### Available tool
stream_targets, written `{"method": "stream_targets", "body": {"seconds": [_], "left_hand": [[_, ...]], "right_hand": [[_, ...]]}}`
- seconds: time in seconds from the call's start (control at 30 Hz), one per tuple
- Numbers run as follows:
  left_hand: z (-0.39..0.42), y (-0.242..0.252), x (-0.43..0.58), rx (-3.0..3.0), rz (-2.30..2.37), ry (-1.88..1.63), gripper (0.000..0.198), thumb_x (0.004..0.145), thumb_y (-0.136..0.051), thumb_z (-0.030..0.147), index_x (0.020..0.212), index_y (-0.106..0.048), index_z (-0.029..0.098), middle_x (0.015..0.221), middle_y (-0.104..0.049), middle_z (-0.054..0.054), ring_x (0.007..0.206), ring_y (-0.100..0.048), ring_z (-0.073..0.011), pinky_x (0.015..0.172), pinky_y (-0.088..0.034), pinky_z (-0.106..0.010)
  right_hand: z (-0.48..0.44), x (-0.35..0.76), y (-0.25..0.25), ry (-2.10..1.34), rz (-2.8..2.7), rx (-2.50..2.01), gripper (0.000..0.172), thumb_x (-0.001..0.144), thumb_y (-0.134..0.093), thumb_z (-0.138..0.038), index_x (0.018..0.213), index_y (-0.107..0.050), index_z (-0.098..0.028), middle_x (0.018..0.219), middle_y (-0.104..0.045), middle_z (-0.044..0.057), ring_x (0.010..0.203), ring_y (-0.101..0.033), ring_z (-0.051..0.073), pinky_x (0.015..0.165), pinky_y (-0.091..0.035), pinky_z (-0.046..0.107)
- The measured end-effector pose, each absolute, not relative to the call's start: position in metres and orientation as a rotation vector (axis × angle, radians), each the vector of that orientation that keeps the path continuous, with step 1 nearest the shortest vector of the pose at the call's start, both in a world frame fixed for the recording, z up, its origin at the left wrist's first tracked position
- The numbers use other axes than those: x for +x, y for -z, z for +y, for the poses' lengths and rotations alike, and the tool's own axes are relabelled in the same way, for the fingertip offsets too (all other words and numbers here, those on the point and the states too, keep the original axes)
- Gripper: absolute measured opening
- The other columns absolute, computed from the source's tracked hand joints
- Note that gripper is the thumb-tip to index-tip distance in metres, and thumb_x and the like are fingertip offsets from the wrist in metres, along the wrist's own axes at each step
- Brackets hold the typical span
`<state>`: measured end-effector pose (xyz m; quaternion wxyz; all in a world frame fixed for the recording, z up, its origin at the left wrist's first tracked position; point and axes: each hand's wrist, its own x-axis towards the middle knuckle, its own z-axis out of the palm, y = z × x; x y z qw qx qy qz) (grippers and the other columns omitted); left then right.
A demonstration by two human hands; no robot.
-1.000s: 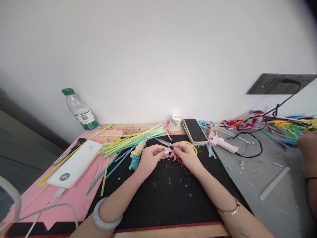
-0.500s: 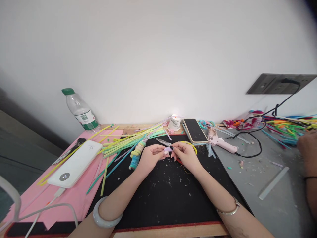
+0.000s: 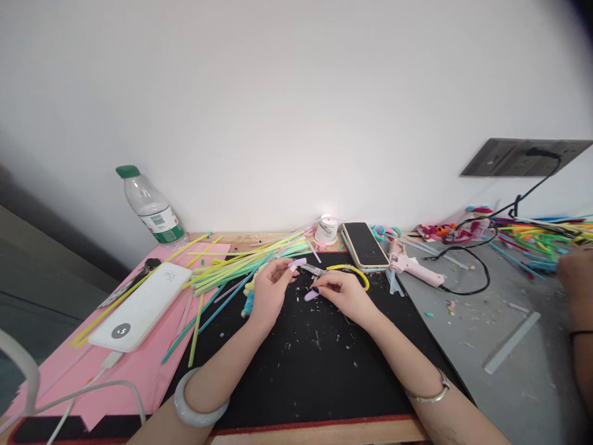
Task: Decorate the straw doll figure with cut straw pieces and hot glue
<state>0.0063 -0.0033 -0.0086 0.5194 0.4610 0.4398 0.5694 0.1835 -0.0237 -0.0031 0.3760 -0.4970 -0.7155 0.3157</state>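
Observation:
Over the black mat (image 3: 296, 371), my left hand (image 3: 271, 289) pinches a short light-purple fuzzy piece (image 3: 298, 262) that looks like pipe cleaner. Lower and a little to the right, my right hand (image 3: 346, 292) holds a second, loop-like purple piece (image 3: 312, 295) between thumb and fingers. The two pieces are apart. Scissors with a yellow handle (image 3: 353, 270) lie just behind my right hand, blades pointing left and partly covered. A blue and yellow coiled roll (image 3: 249, 301) shows beside my left hand, which hides most of it.
Green and yellow pipe cleaners (image 3: 245, 269) lie left of my hands. A power bank (image 3: 143, 306) rests on pink paper (image 3: 152, 371). Behind stand a bottle (image 3: 155, 207) and paper cup (image 3: 327, 230). Rightward are a phone (image 3: 365, 244), glue gun (image 3: 414, 264) and another person's hand (image 3: 574, 272).
My hands have moved apart from where they met. A purple piece is now in each hand, the left one raised and the right one lower. More of the scissors shows.

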Motion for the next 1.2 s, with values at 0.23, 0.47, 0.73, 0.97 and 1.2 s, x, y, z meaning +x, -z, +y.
{"method": "stream_targets", "body": {"seconds": [0.23, 0.47, 0.73, 0.97, 1.2], "left_hand": [[-0.004, 0.009, 0.007, 1.116, 1.042, -1.339, 0.019, 0.071, -0.068, 0.027, 0.087, -0.065, 0.017, 0.082, -0.067, -0.002, 0.073, -0.064, -0.0136, 0.070, -0.052, -0.026], [-0.007, 0.005, 0.008, 1.121, 1.038, -1.299, 0.019, 0.071, -0.067, 0.028, 0.086, -0.065, 0.016, 0.080, -0.067, -0.002, 0.072, -0.063, -0.0120, 0.070, -0.053, -0.024], [-0.007, 0.004, 0.008, 1.136, 1.039, -1.252, 0.022, 0.072, -0.067, 0.032, 0.086, -0.064, 0.017, 0.079, -0.067, -0.002, 0.069, -0.063, -0.0115, 0.067, -0.053, -0.023], [-0.010, 0.004, 0.009, 1.074, 1.034, -1.128, 0.028, 0.072, -0.066, 0.037, 0.090, -0.061, 0.017, 0.088, -0.068, -0.005, 0.081, -0.067, -0.0179, 0.069, -0.055, -0.028], [-0.010, 0.004, 0.008, 1.147, 1.071, -1.106, 0.025, 0.077, -0.061, 0.036, 0.092, -0.057, 0.017, 0.085, -0.066, -0.005, 0.075, -0.066, -0.0165, 0.062, -0.054, -0.026]], "right_hand": [[-0.028, 0.182, -0.004, -0.753, -2.064, -1.221, 0.026, 0.080, -0.051, -0.009, 0.091, -0.072, -0.020, 0.090, -0.072, 0.004, 0.084, -0.064, 0.017, 0.078, -0.046, 0.027], [-0.028, 0.182, -0.006, -0.706, -1.983, -1.264, 0.028, 0.080, -0.047, -0.010, 0.095, -0.069, -0.018, 0.093, -0.069, 0.005, 0.079, -0.061, 0.016, 0.071, -0.046, 0.028], [-0.028, 0.178, 0.000, -1.037, -1.662, -1.256, 0.028, 0.074, -0.045, -0.013, 0.096, -0.063, -0.016, 0.079, -0.065, 0.003, 0.052, -0.054, 0.010, 0.051, -0.046, 0.024], [-0.027, 0.176, -0.002, -1.346, -1.405, -1.137, 0.024, 0.070, -0.049, -0.014, 0.091, -0.061, -0.014, 0.072, -0.063, 0.001, 0.059, -0.062, 0.011, 0.060, -0.054, 0.027], [-0.030, 0.178, -0.008, -1.536, -1.204, -1.007, 0.021, 0.077, -0.055, -0.024, 0.094, -0.063, -0.015, 0.094, -0.067, 0.008, 0.085, -0.067, 0.017, 0.081, -0.053, 0.033]]}}
